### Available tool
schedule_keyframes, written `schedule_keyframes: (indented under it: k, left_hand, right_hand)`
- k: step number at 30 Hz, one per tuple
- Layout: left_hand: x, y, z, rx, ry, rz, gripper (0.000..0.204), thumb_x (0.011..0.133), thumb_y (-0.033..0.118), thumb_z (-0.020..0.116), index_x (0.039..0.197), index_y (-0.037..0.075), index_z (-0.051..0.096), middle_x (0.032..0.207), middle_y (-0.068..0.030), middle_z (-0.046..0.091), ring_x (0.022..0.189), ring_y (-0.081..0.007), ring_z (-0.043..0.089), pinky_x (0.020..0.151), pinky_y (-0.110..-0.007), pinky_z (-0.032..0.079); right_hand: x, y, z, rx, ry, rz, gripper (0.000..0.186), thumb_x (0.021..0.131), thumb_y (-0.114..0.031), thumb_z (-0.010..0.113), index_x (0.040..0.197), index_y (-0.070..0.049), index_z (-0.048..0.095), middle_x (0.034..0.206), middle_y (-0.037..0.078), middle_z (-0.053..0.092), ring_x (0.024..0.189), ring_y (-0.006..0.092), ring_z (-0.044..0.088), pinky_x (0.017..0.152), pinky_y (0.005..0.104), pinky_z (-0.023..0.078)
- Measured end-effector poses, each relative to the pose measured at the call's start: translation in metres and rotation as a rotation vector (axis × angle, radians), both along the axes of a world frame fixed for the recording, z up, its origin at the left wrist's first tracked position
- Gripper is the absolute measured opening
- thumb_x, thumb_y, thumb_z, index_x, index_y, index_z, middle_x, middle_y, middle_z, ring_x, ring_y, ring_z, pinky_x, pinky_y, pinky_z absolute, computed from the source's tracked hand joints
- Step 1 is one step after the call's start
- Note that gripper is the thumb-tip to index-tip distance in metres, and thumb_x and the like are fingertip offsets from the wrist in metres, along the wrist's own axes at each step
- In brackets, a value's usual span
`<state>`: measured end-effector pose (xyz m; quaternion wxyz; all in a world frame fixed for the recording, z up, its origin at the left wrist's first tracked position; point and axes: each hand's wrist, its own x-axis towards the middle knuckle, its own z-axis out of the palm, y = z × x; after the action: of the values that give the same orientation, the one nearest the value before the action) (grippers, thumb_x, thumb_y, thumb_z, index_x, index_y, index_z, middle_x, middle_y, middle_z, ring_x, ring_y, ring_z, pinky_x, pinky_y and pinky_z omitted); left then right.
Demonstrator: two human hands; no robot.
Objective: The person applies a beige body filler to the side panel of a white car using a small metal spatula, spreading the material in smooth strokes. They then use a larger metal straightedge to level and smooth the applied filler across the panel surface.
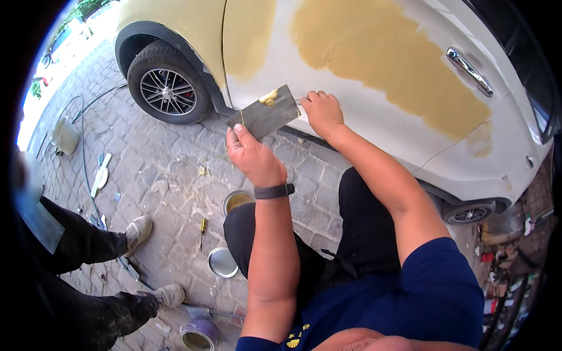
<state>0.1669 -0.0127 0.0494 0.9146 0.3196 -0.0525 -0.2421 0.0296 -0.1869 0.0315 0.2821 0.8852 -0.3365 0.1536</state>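
My left hand (253,157), with a dark band at the wrist, grips a flat grey metal plate (260,120) by its near edge, thumb on top. A dab of yellow body filler (268,97) sits near the plate's far edge. Just right of the plate, my right hand (323,112) is closed on a thin putty spreader (299,107), seen nearly edge-on and mostly hidden by the fingers. Beyond both hands stands a white car door (374,117) with a broad patch of tan filler (380,64) below its chrome handle (469,71).
A co-worker's legs and shoes (138,234) are at left, near a white bucket (65,136) and a hose (88,175). By my left knee are an open can (237,199), a round lid (223,262) and a yellow-handled screwdriver (202,233). A purple can (199,336) stands at the bottom.
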Motion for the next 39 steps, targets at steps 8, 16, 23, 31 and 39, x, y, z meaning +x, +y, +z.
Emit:
schedule_keyframes:
  k: [8, 16, 23, 31, 39]
  left_hand:
    - [-0.015, -0.009, -0.002, -0.029, -0.106, -0.200, 0.027, 0.118, 0.023, 0.052, 0.117, -0.002, 0.064, 0.105, -0.0043, 0.070, 0.092, -0.0098, 0.062, 0.085, -0.028, 0.052]
    - [-0.032, -0.021, -0.010, -0.033, -0.146, -0.209, 0.026, 0.118, 0.021, 0.050, 0.116, -0.001, 0.064, 0.107, -0.0035, 0.070, 0.095, -0.0096, 0.061, 0.088, -0.029, 0.052]
    - [-0.027, -0.013, -0.008, 0.025, -0.164, -0.142, 0.028, 0.118, 0.023, 0.051, 0.122, -0.002, 0.063, 0.112, -0.0062, 0.071, 0.098, -0.0118, 0.064, 0.089, -0.029, 0.054]
    - [-0.015, -0.002, -0.015, 0.103, -0.209, -0.169, 0.038, 0.116, 0.028, 0.055, 0.139, -0.002, 0.058, 0.123, -0.0089, 0.071, 0.108, -0.0172, 0.069, 0.092, -0.033, 0.056]
    - [-0.016, -0.001, -0.014, 0.103, -0.267, -0.173, 0.033, 0.116, 0.028, 0.055, 0.133, 0.001, 0.061, 0.123, -0.0067, 0.071, 0.108, -0.0155, 0.068, 0.087, -0.032, 0.054]
  right_hand:
    - [-0.099, 0.010, 0.187, -0.488, -0.422, 0.033, 0.026, 0.092, -0.010, 0.069, 0.114, -0.015, 0.083, 0.106, 0.003, 0.073, 0.098, 0.0279, 0.069, 0.081, 0.0447, 0.053]
    - [-0.079, -0.029, 0.238, -0.549, -0.519, -0.076, 0.022, 0.092, -0.011, 0.068, 0.110, -0.013, 0.082, 0.105, 0.008, 0.073, 0.101, 0.0319, 0.069, 0.086, 0.0479, 0.054]
    - [-0.021, -0.043, 0.123, -0.528, -0.400, -0.008, 0.032, 0.091, -0.016, 0.068, 0.120, -0.019, 0.080, 0.110, 0.001, 0.068, 0.102, 0.0272, 0.066, 0.084, 0.0438, 0.051]
    - [-0.040, -0.020, 0.015, -0.309, -0.008, 0.113, 0.021, 0.093, -0.013, 0.065, 0.109, -0.010, 0.078, 0.106, 0.005, 0.067, 0.104, 0.0251, 0.067, 0.087, 0.0403, 0.049]
    - [-0.093, 0.010, 0.184, -0.471, -0.535, 0.026, 0.030, 0.090, -0.010, 0.070, 0.115, -0.020, 0.082, 0.103, 0.000, 0.073, 0.097, 0.0263, 0.069, 0.079, 0.0444, 0.052]
